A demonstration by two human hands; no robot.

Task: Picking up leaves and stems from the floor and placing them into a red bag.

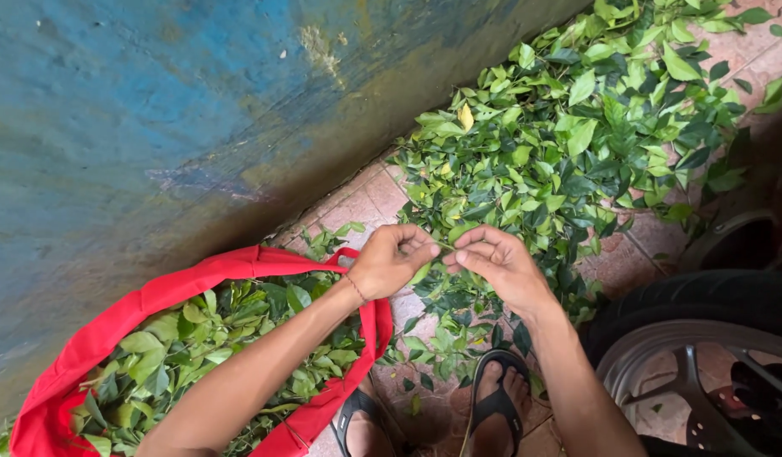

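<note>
My left hand [393,256] and my right hand [495,261] meet above the tiled floor, fingers pinched on a thin green leafy twig [446,247] between them. A thin bracelet circles my left wrist. Below my left forearm sits a red cloth bag [112,326] filled with picked green leaves. Beyond my hands spreads a big heap of leafy branches [577,127] on the floor.
A worn blue-painted wall [171,127] runs along the left. My feet in black sandals [492,406] rest on the reddish tiles. A motorbike wheel [704,355] with a black tyre stands at the lower right.
</note>
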